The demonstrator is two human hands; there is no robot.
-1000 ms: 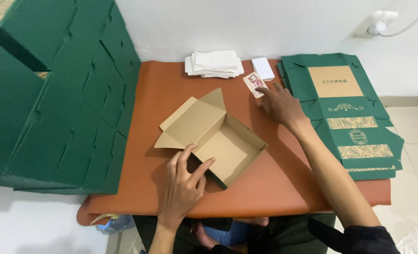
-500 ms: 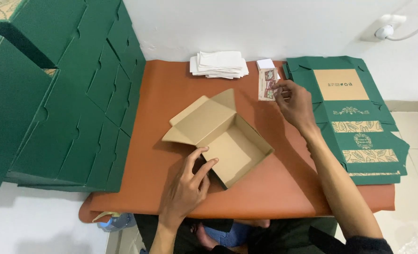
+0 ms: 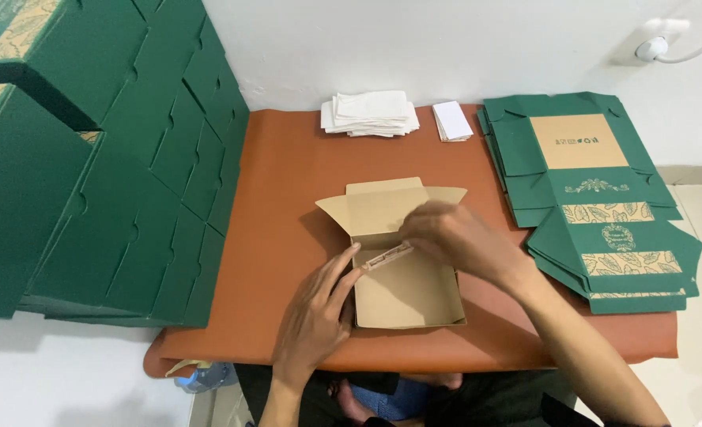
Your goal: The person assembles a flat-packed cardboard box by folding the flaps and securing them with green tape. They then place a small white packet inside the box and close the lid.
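Note:
An open brown cardboard box (image 3: 406,292) with its lid flap up sits in the middle of the orange-brown table (image 3: 288,182). My left hand (image 3: 315,316) rests flat against the box's left wall, fingers spread. My right hand (image 3: 454,237) hovers over the box's opening and pinches a small printed card (image 3: 386,256), which is seen edge-on just inside the box near my left fingertips.
Tall stacks of closed green boxes (image 3: 106,158) fill the left side. A pile of flat unfolded green boxes (image 3: 596,205) lies at the right. Folded white papers (image 3: 371,113) and a small stack of white cards (image 3: 452,121) sit at the table's far edge by the wall.
My right hand picked a card from the far right of the table and carried it into the box. The box has turned square to me. My left hand stayed on its left side.

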